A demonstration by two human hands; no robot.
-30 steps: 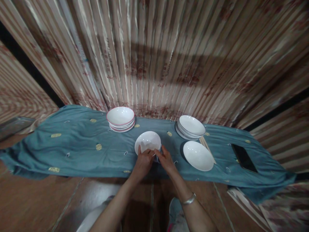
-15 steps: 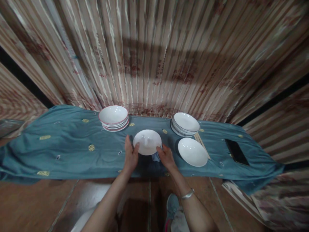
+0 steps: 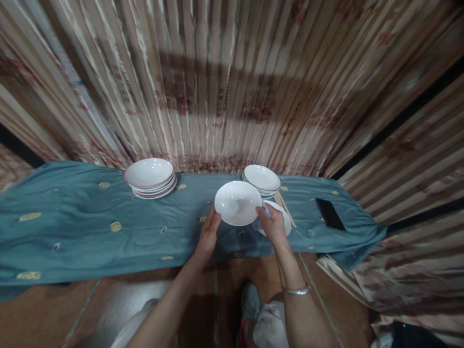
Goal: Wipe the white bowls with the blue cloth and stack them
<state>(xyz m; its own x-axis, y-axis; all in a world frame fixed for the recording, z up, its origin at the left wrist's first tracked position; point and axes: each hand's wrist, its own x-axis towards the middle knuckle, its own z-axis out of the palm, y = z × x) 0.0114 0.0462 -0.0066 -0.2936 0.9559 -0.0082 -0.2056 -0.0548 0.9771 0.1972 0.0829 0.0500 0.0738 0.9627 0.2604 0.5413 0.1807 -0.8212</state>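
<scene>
Between my hands a white bowl is held up over the cloth. My left hand grips its left rim, thumb at the edge. With my right hand I hold the right rim, and a bluish cloth shows partly by those fingers. Behind my right hand another white bowl lies on the table, partly hidden. Just beyond the held bowl stands a stack of dark-rimmed white bowls.
A stack of red-rimmed white bowls stands at the back left. Wooden chopsticks lie beside the right stack, and a black phone is farther right. The teal tablecloth covers the narrow table before a striped curtain.
My hands have carried the white bowl to the right and raised it, so it now overlaps the right stack and the bowl lying there. The view has turned slightly right.
</scene>
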